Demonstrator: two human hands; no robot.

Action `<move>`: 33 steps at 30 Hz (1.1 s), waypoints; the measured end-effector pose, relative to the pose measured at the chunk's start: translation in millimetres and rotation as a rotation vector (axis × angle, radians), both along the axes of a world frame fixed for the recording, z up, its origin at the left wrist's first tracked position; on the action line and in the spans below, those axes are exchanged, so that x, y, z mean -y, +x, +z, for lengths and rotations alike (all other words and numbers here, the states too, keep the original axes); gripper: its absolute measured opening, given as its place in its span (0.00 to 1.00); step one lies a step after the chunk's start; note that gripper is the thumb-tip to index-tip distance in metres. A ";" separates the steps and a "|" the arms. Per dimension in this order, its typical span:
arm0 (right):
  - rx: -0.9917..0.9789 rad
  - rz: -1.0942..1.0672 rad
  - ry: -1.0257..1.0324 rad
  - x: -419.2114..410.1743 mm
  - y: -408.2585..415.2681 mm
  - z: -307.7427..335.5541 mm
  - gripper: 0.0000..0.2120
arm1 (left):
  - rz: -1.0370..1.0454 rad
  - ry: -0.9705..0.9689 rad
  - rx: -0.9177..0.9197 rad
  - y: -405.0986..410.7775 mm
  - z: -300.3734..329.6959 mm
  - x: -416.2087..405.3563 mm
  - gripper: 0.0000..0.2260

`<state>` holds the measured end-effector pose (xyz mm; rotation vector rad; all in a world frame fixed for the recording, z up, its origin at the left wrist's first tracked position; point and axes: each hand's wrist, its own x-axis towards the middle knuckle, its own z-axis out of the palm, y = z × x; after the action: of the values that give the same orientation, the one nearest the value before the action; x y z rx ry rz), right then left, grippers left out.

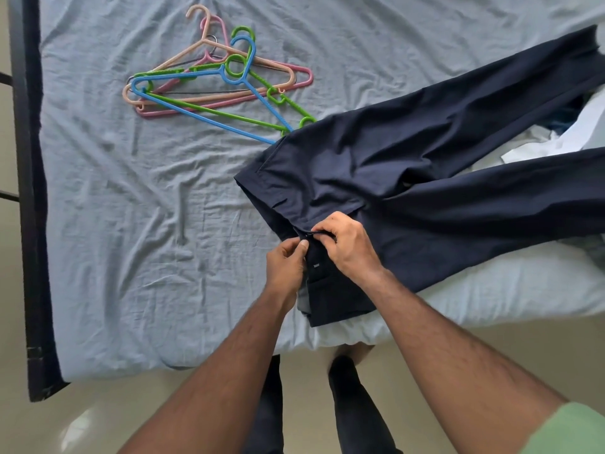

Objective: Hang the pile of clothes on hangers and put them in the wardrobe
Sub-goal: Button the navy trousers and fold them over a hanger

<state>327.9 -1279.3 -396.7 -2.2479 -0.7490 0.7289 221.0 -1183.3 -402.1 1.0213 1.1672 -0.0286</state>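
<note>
Dark navy trousers (425,165) lie spread on the bed, waist toward me and both legs running off to the right. My left hand (286,267) pinches the waistband at the fly with thumb and fingers. My right hand (347,247) grips the other side of the fly, fingers curled over the fabric. A heap of plastic hangers (209,80), pink, beige, green and blue, lies on the sheet at the upper left; its lower right tips slip under the trousers' waist.
The bed has a wrinkled light blue sheet (131,208) and a dark frame (29,191) along its left side. White and blue clothes (563,132) are piled at the right, between the trouser legs. My legs stand on the beige floor (131,421) by the bed's near edge.
</note>
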 end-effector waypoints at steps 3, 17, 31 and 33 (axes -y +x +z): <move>0.020 0.024 -0.021 1.1 -2.5 -0.3 0.05 | 0.011 -0.003 0.010 -1.5 2.5 2.8 0.09; 0.088 0.073 -0.025 3.0 -9.9 -1.1 0.05 | 0.023 0.011 0.008 -6.7 3.7 -1.9 0.07; 0.216 0.092 -0.151 -11.3 -30.0 -4.2 0.06 | -0.058 0.124 0.007 -6.4 3.3 2.1 0.08; 0.121 0.131 -0.155 -9.2 -24.1 -5.7 0.08 | -0.087 0.133 -0.001 -10.3 0.7 -1.5 0.09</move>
<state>303.8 -1270.1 -402.4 -2.4174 -0.9335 0.7394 210.6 -1181.7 -401.3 1.1895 1.1364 -0.0210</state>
